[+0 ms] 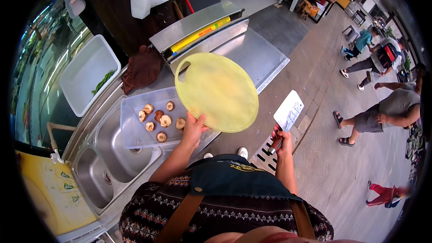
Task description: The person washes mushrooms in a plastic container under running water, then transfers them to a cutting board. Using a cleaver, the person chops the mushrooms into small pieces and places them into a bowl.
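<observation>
My left hand (194, 131) grips the lower edge of an oval yellow-green plastic cutting board (219, 91), raised and partly over a clear plastic tub (125, 121). Inside the tub lie several mushrooms (165, 120), shown mostly underside up; the board and my hand hide its right part. Out to the right, my right hand (284, 141) holds a cleaver (289, 109) by its dark handle, with the broad blade pointing away from me. The blade is wet or smeared and touches nothing.
The tub rests over the edge of a double steel sink (116, 145). Behind it are a white tray (76, 81) with green peppers, a dark brown cloth (143, 69) and a steel wrap dispenser (199, 30) on a steel counter (260, 54). Several people walk on the pavement to the right.
</observation>
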Available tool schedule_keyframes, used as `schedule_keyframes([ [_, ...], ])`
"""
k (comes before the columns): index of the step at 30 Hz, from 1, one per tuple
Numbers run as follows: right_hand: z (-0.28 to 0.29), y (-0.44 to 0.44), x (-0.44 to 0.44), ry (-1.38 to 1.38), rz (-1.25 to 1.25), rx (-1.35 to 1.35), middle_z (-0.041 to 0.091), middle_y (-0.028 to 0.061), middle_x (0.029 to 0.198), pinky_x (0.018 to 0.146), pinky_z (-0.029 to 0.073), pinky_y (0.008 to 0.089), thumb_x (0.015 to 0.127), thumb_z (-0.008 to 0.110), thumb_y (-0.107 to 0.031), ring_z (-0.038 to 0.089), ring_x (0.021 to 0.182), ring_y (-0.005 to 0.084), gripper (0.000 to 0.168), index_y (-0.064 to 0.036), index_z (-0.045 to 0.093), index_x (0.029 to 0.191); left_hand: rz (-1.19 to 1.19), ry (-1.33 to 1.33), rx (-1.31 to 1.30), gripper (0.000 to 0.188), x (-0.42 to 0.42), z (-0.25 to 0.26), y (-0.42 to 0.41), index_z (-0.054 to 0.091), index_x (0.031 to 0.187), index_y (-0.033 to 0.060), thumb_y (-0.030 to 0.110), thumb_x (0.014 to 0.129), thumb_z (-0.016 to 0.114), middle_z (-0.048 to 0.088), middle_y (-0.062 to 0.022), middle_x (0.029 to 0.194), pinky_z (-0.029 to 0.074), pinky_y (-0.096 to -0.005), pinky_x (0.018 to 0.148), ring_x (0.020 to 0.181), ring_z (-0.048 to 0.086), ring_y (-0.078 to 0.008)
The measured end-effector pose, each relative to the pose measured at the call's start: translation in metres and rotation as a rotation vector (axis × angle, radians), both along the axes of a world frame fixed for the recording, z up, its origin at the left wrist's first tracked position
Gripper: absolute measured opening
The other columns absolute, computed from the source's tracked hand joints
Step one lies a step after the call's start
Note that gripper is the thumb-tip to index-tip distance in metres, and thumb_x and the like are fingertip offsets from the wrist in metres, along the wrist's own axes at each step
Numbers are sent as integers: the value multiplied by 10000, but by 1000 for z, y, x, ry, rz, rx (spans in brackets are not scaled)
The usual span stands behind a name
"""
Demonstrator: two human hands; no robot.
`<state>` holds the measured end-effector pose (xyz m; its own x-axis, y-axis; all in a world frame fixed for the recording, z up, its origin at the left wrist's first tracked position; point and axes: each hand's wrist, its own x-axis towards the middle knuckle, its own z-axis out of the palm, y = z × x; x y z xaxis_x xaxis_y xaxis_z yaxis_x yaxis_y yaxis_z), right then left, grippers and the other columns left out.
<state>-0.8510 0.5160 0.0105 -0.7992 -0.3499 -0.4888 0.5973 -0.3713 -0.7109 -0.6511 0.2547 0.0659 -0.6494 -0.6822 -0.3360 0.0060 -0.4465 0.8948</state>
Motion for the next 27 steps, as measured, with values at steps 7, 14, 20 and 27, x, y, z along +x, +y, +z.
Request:
schedule_keyframes([
  [7,8,-57,-97,44,248,-49,598,124,1036,699,532,328,698,467,84,596,905,207,409,-8,519,1093,86,60,245,406,-63,-82,16,315,1290,107,110,922,489,529,-125,1198,510,-435,839,1024,596,-266],
  [14,0,-106,-161,147,636,40,619,127,970,691,555,315,705,487,91,608,852,191,327,21,546,1019,350,-164,74,433,-80,-117,6,404,1289,17,162,907,550,510,-135,1215,452,-338,905,1058,559,-230],
  [20,-41,-168,-161,179,957,166,614,72,686,564,450,263,684,576,17,583,612,166,104,-34,582,775,177,-230,-36,413,-49,-29,26,461,1294,58,259,936,511,572,-94,1173,448,-302,881,1046,561,-167],
  [27,-47,-202,-138,333,1124,225,560,-3,729,620,396,243,686,557,18,484,651,102,144,-49,587,810,511,-289,-278,216,42,8,-48,594,1089,55,159,910,534,648,-44,983,482,-239,721,851,606,-106],
])
